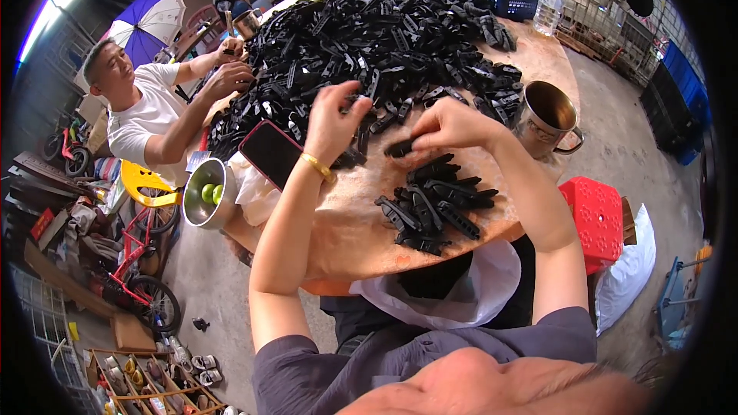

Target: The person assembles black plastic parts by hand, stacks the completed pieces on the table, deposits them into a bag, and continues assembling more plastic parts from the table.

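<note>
A large heap of black plastic strap-like pieces (pixel 361 31) covers much of the table. My left hand (pixel 334 123), with a gold bracelet at the wrist, is at the heap's near edge. Its thumb and fingers are bent toward each other around something too small to make out. To its right, my right hand (pixel 455 124) is closed at the fingertips on a black plastic piece (pixel 398 148), low over the tabletop. Between my forearms, near the table's front edge, lies a smaller stack of similar black pieces (pixel 435 207).
A phone (pixel 270 154) lies left of my left wrist, near a metal bowl (pixel 209 194) with green fruit. A metal mug (pixel 547 117) stands right. An open white bag (pixel 492 284) hangs below the front edge. Across the left side, a co-worker (pixel 146 100) handles the heap. A red stool (pixel 593 223) stands right.
</note>
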Demonstrator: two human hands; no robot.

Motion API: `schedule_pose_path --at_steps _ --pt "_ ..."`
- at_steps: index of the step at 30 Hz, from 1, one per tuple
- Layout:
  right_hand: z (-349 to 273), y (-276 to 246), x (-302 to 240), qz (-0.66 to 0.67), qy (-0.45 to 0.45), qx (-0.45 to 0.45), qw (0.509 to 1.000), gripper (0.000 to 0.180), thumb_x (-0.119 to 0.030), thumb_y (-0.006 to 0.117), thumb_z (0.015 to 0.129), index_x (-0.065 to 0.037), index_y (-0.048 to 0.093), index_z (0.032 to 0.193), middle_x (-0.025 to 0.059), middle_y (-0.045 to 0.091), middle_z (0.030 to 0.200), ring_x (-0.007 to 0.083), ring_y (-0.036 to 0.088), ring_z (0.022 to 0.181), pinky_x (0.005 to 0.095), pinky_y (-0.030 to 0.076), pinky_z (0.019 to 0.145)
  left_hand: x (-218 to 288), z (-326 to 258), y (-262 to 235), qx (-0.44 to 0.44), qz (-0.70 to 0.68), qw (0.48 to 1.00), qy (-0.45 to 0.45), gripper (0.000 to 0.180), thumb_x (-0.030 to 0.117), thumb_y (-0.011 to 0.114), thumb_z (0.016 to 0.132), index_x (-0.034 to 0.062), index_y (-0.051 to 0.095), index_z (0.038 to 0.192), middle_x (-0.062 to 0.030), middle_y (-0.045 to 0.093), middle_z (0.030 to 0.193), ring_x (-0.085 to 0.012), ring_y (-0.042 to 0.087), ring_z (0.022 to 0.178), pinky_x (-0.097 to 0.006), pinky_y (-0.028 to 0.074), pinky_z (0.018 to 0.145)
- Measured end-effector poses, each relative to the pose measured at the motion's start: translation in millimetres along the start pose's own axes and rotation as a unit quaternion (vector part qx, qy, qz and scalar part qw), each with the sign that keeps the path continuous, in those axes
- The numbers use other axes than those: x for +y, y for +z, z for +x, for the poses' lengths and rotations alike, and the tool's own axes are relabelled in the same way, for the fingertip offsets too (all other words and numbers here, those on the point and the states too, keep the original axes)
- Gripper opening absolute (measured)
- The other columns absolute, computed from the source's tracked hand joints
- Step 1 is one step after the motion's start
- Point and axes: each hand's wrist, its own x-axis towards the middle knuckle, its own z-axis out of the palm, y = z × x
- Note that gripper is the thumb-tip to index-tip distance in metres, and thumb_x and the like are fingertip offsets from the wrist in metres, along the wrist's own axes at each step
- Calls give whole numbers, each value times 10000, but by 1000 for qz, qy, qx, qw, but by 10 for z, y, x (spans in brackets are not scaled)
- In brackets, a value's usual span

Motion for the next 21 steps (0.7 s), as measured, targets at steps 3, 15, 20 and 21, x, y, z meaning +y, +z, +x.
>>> schedule_pose_path --at_steps 3,15,20,21 --pt "-39 27 9 40 -3 -113 993 267 -201 700 712 11 662 869 86 669 740 112 603 653 240 471 615 -217 -10 -47 90 338 937 4 484 187 665 745 20 500 1169 -176 539 1007 -304 509 947 -338 431 834" --pt "-40 -35 254 -350 -3 137 926 320 -283 702 670 -46 652 878 117 633 776 281 610 729 350 480 688 -125 47 -24 74 385 919 42 325 40 602 735 18 572 1058 -120 605 921 -260 564 875 -342 469 759" --pt "36 76 -12 -38 -70 164 983 250 -146 629 761 -36 607 984 52 610 745 132 580 651 261 464 614 50 -27 -3 -93 -291 940 -152 346 40 496 870 -7 460 1211 -71 606 963 -132 597 841 -240 488 738" --pt "34 82 -59 100 -66 165 979 258 -125 614 792 -17 582 1024 43 607 748 99 563 650 237 459 617 130 -54 15 -118 -368 905 -177 353 36 486 876 -5 447 1224 -77 601 977 -139 597 855 -248 494 750"
